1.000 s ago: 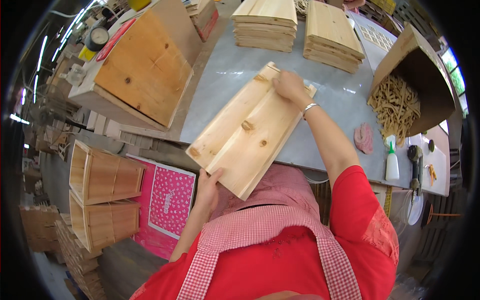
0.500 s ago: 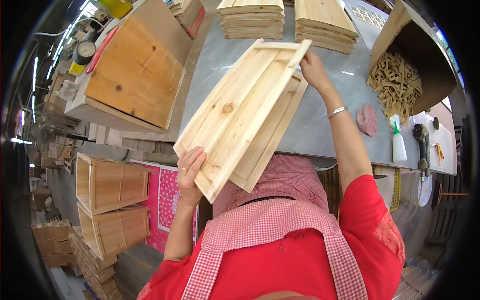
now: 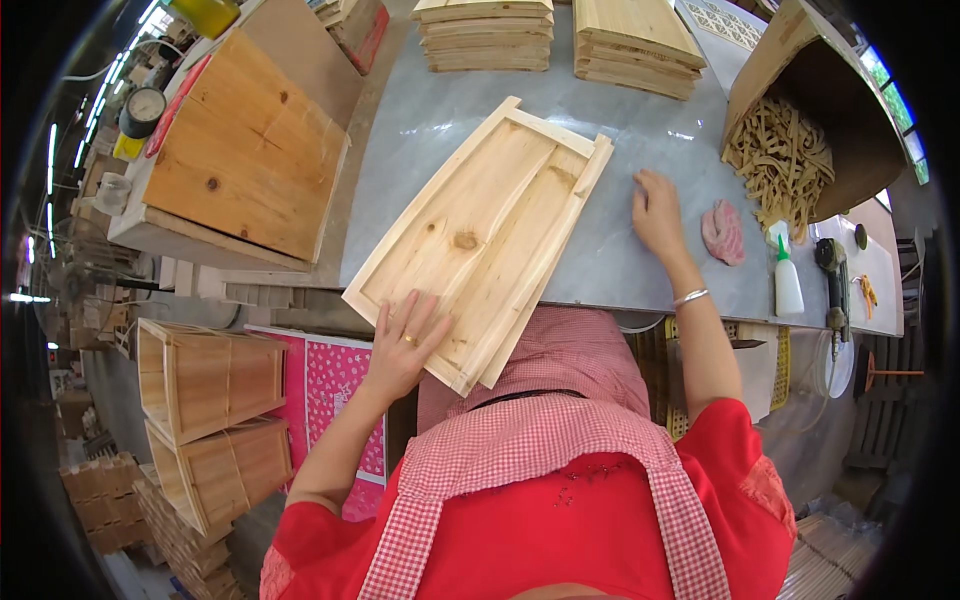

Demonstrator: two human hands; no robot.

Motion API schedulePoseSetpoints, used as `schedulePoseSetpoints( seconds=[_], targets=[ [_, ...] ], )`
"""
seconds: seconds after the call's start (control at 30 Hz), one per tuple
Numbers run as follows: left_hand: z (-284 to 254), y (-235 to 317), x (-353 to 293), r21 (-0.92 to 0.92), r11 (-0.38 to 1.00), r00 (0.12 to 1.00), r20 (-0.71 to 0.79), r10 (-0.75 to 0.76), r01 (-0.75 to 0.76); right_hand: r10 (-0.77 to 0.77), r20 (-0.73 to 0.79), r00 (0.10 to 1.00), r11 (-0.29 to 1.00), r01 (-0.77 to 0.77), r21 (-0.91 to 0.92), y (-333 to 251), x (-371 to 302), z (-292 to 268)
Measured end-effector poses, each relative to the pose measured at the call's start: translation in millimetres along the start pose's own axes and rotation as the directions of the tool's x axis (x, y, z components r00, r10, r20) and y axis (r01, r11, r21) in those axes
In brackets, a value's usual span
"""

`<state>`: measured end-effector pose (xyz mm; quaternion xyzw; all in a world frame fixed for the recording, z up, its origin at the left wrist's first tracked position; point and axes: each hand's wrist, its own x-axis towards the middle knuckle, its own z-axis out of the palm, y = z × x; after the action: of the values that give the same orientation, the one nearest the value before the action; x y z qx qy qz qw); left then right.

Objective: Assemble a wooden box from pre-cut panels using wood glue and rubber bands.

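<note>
Left hand (image 3: 405, 345) spread on panels (image 3: 465, 240) overhanging the table (image 3: 610, 270), right hand (image 3: 660, 220) half open, empty; pressing hard could tip the panels.

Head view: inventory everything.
Framed panels: two visible, pale, centre
Board stacks: two, pale, far side
Table: one, grey, centre
Carton: one, brown, right
Strips: uncounted, tan, inside carton
Bottle: one, white, right
Oval item: one, pink, beside bottle
Power tool: one, dark, right
Containers: two, brown, lower left
Patterned sheet: one, pink, left
Broad board: one, orange-brown, left
Shirt: one, red, bottom
Apron: one, red check, bottom
Left grip: one, on framed panels
Right grip: one, over table
</note>
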<state>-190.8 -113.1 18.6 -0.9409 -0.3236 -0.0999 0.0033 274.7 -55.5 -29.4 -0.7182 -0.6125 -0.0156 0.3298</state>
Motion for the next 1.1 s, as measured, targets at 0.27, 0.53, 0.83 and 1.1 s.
schedulePoseSetpoints(
  seconds=[0.27,0.53,0.83,1.1],
  targets=[
    [-14.7,-3.0,33.9,-0.114,0.988,0.955,-0.288,0.068,-0.105,-0.009,-0.107,0.994,0.988,0.026,0.155,-19.8,-21.2,-18.0],
    [-40.3,13.8,61.6,-0.654,-0.749,0.596,0.562,-0.574,-0.105,-0.036,-0.257,0.966,0.984,0.08,0.16,-34.3,-1.2,-61.2],
    [6.5,25.0,94.0,-0.553,-0.826,0.613,0.69,-0.384,0.105,-0.033,-0.176,0.984,0.989,0.058,0.139,-4.4,48.7,-24.3],
    [-25.3,21.0,54.8,-0.522,-0.621,0.473,0.841,-0.262,0.584,0.001,0.087,0.996,0.987,0.013,-0.163,15.0,110.2,22.8]
  ],
)
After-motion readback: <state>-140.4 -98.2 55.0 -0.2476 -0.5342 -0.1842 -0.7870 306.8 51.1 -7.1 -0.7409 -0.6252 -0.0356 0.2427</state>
